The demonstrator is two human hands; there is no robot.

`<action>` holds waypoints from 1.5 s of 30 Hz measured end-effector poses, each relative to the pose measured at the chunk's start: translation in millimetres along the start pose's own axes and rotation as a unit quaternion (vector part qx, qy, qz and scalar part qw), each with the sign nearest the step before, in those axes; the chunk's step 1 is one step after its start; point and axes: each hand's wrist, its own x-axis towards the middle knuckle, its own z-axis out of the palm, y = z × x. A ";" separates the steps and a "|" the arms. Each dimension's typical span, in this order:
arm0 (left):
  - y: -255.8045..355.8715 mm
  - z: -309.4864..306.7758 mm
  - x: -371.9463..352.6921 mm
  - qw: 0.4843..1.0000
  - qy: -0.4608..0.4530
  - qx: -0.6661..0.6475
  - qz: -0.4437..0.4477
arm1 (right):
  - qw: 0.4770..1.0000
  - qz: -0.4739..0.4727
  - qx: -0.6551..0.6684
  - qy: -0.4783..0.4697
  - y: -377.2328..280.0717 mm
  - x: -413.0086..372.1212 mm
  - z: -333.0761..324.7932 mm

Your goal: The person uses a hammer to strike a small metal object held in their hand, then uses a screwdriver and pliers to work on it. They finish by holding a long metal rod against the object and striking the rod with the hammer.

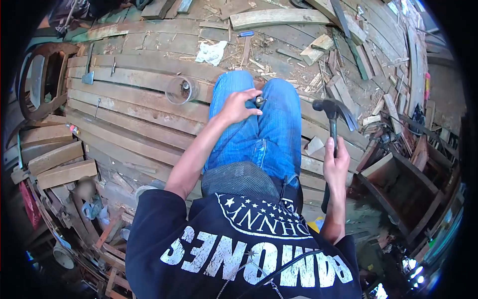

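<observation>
Above my jeans-covered thighs, my left hand (241,105) has its thumb and fingers apart, beside a small round metal piece (259,101) between my knees. Whether the fingers touch that piece is unclear. On the right, my right hand (337,162) is wrapped round the handle of a claw hammer (332,110), whose head points up, away from my body. A clear plastic tub (174,90) with small dark bits in it stands on the planks (134,102) to the left of my knees.
A white crumpled cloth (211,53) and a blue object (245,34) lie ahead among wood chips. A chisel-like tool (88,77) lies at the left. Stacked wood blocks (56,157) are at the left, and an open wooden box (398,184) stands at the right.
</observation>
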 end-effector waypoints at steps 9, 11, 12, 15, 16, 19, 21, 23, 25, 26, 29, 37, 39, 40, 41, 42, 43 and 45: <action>-6.8 14.5 19.0 0.999 -0.005 0.031 -0.032 | 0.999 0.013 0.041 0.002 21.6 -3.9 1.9; -0.3 14.2 29.5 0.999 0.046 -0.011 0.000 | 1.000 -0.004 0.026 0.007 22.3 -4.5 1.5; 10.1 11.4 33.5 0.993 0.099 -0.058 0.026 | 0.999 -0.021 0.022 0.011 26.1 -3.8 2.7; 73.1 -17.2 49.4 0.983 0.137 -0.094 0.076 | 0.999 -0.020 0.049 0.012 25.1 0.0 0.0; 89.8 -27.3 53.6 0.979 0.146 -0.105 0.098 | 0.999 -0.009 0.052 0.008 25.3 2.2 -0.9; 155.6 -61.0 58.6 0.957 0.154 -0.196 0.149 | 0.995 -0.030 0.098 0.020 25.4 12.5 -2.5; 184.2 -86.2 57.1 0.959 0.141 -0.172 0.177 | 0.992 0.008 0.124 0.022 21.4 17.8 -6.1; 214.4 -104.7 55.2 0.960 0.127 -0.138 0.209 | 0.989 -0.017 0.142 0.031 20.6 24.3 -9.0; 239.0 -114.2 50.1 0.954 0.145 -0.123 0.231 | 0.986 0.009 0.163 0.025 17.2 26.9 -15.7; 249.4 -117.4 48.0 0.951 0.150 -0.117 0.243 | 0.986 -0.003 0.166 0.026 19.2 28.6 -17.5; 270.6 -119.4 37.5 0.940 0.153 -0.114 0.283 | 0.989 -0.054 0.127 0.060 36.5 30.5 -17.4; 327.7 -99.1 -24.1 0.923 0.077 -0.231 0.298 | 0.968 -0.103 0.222 0.048 42.6 16.8 -31.3; 336.6 -96.7 -41.3 0.919 0.047 -0.263 0.291 | 0.960 -0.123 0.250 0.042 42.2 14.8 -35.7; 339.7 -95.6 -50.1 0.913 0.012 -0.300 0.276 | 0.952 -0.132 0.274 0.034 41.7 12.8 -37.2; 342.6 -95.0 -59.4 0.913 0.018 -0.297 0.279 | 0.948 -0.154 0.275 0.037 38.7 10.3 -38.4; 344.5 -93.8 -69.1 0.911 0.020 -0.309 0.272 | 0.948 -0.160 0.273 0.034 37.7 8.2 -39.1; 343.8 -91.7 -77.4 0.909 0.023 -0.320 0.265 | 0.946 -0.166 0.278 0.030 37.7 7.5 -39.4; 336.5 -86.2 -91.4 0.907 0.064 -0.295 0.295 | 0.938 -0.184 0.294 0.014 41.9 8.1 -36.0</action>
